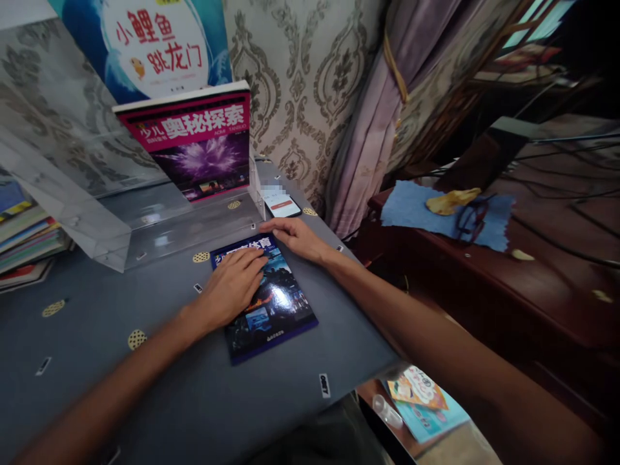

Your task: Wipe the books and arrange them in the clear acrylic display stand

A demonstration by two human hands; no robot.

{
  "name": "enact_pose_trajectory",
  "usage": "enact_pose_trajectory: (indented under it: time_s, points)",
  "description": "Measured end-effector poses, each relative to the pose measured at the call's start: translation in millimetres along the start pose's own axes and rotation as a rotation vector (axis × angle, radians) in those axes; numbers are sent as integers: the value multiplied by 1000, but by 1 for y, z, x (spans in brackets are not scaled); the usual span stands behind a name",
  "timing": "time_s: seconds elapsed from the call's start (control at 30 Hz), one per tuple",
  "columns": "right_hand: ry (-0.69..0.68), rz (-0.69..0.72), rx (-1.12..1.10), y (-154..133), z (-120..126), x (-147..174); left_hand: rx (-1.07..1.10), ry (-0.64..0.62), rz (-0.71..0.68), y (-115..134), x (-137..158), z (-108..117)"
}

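A dark blue book point(285, 316) with a glossy photo cover lies on the grey tabletop point(174, 394). My left hand point(235, 284) rests flat on its upper left part, fingers stretched out, covering some of the title. Just past the book's top right corner is my right hand point(295, 237), with its fingers extended to the left near the front of a clear acrylic rack point(188, 236); whether they touch the rack I cannot tell. In that rack a magenta-and-purple book point(201, 145) stands upright, with a larger blue picture book point(213, 39) behind it.
A phone point(283, 205) with a lit screen lies right of the rack. Stacked books point(33, 236) are at the far left. A dark red table point(465, 284) on the right bears a blue cloth point(411, 203) and cables. More books point(426, 407) lie below the table edge.
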State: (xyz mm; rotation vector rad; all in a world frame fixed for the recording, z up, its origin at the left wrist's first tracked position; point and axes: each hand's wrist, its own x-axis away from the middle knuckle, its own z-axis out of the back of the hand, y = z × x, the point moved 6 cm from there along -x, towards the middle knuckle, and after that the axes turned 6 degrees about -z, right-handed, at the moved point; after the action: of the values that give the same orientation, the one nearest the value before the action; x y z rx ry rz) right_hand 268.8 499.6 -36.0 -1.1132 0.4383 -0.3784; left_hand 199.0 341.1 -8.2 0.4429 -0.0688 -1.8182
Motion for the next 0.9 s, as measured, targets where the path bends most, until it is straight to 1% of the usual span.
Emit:
enact_pose_trajectory:
  time_s: [0.1, 0.2, 0.33, 0.43, 0.53, 0.67, 0.77, 0.83, 0.9]
  points:
    - [-3, -28, -78, 0, 3, 0, -43, -27, 24, -8, -22, -6]
    - [9, -39, -117, 2, 4, -1, -108, -35, 29, -13, -34, -9]
    - [10, -53, -141, 6, 3, -4, -142, -22, 39, -15, -37, -11]
    - [18, -42, -132, 9, 2, -6, -93, -10, 40, -13, -34, -10]
    - [12, -9, -99, 8, 1, -6, -8, -32, -37, 5, -27, -9]
    - [5, 24, -72, 6, 1, -5, 64, -155, -208, 45, -10, -13]
    - [-1, 22, -61, 5, 0, -5, 79, -209, -210, 61, -3, -15]
    - [5, 22, -57, 5, 0, -5, 93, -215, -184, 63, -2, -15]
    - [11, 36, -53, 3, -1, -4, 107, -218, -190, 64, -1, -14]
